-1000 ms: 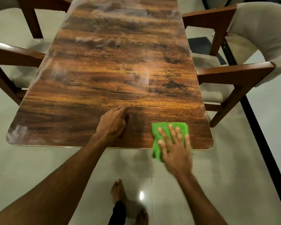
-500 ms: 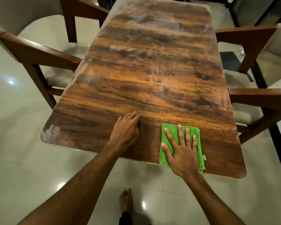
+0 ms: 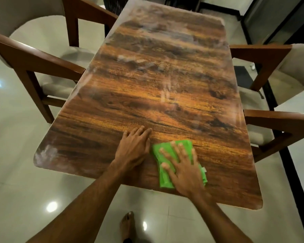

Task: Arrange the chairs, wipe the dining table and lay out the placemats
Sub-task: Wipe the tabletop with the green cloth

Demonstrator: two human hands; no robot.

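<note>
A long wood-grain dining table (image 3: 165, 81) stretches away from me, with hazy smears on its surface and a whitish patch at its near left corner. My right hand (image 3: 184, 169) lies flat with spread fingers on a folded green cloth (image 3: 165, 179), pressing it onto the table near the front edge. My left hand (image 3: 133, 148) rests palm down on the bare wood just left of the cloth, fingers together, holding nothing. No placemats are in view.
A wooden armchair with a pale cushion (image 3: 33, 55) stands at the table's left side. Another chair (image 3: 279, 109) stands at the right side. Glossy pale floor tiles (image 3: 16, 190) surround the table. My bare foot (image 3: 128, 227) shows below the front edge.
My right hand has slid the green cloth leftward and farther onto the table, so it now lies next to my left hand. My view has shifted, showing more of the left chair.
</note>
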